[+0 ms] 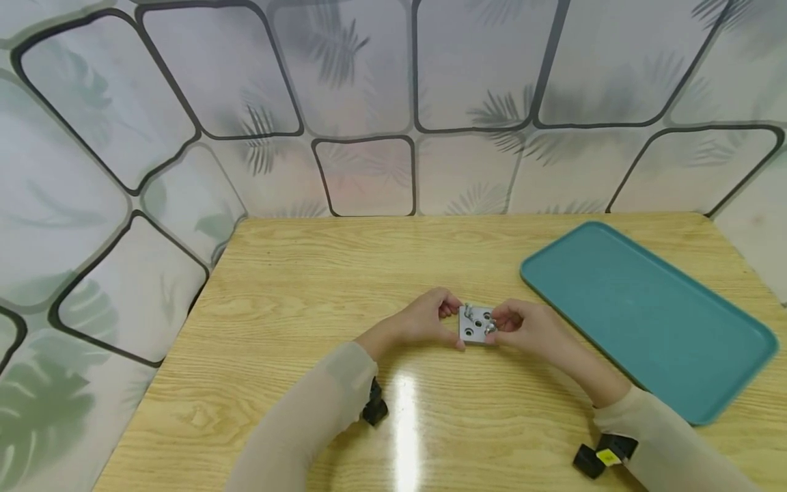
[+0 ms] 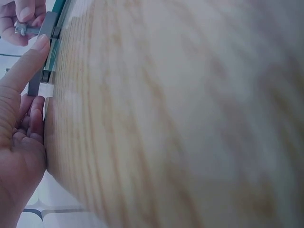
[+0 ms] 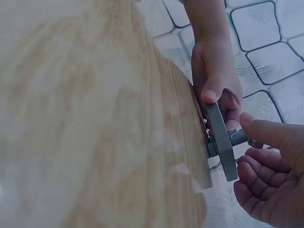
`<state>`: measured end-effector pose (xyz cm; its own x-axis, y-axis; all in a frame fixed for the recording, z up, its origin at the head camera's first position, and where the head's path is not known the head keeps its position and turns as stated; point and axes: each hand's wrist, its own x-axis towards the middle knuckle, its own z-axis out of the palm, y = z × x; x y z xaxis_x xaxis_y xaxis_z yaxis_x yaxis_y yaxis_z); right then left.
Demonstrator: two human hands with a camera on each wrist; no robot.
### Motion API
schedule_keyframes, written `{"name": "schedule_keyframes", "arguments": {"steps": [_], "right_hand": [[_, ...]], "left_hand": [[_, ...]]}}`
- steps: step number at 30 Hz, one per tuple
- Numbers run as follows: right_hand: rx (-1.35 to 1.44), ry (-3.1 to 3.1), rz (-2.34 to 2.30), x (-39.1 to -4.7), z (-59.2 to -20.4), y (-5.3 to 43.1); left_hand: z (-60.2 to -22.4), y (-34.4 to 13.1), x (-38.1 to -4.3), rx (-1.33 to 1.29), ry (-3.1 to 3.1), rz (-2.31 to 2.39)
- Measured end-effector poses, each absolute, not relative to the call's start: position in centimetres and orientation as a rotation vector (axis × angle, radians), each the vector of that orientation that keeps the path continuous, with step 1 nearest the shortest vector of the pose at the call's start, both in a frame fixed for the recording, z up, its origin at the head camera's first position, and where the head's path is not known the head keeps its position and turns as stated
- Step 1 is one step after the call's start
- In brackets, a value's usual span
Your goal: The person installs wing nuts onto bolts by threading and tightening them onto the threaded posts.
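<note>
A small square grey metal plate (image 1: 477, 338) with several round holes is held up on edge-grips above the table. My left hand (image 1: 424, 320) grips it by its left side, thumb at the near edge and fingers at the far edge. At the plate's right side, my right hand (image 1: 533, 328) pinches a threaded bolt (image 3: 238, 138) that stands through the plate. On the underside, a nut (image 3: 212, 147) sits on that bolt in the right wrist view. Another shiny metal fastener (image 1: 469, 313) stands at the far left corner of the plate.
A blue-green tray (image 1: 633, 301) lies on the right of the wooden table (image 1: 295, 287). Patterned fabric (image 1: 369, 82) hangs behind and left of the table. A black wrist camera (image 1: 375, 404) is strapped under the left sleeve, another black device (image 1: 590, 461) under the right.
</note>
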<state>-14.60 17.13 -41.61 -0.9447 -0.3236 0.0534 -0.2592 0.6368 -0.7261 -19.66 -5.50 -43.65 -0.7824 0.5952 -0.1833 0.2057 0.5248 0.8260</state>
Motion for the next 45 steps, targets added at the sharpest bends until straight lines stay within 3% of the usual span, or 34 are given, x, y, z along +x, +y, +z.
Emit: {"name": "schedule_keyframes", "arguments": {"steps": [20, 45], "right_hand": [[-0.543, 2.744, -1.265, -13.6, -41.7, 17.7], [-0.494, 2.686, -1.282, -14.9, -41.7, 17.6]], "left_hand": [[-43.6, -5.4, -19.8, 0.644, 2.316, 1.189], [-43.6, -5.5, -19.7, 0.646, 2.313, 1.171]]}}
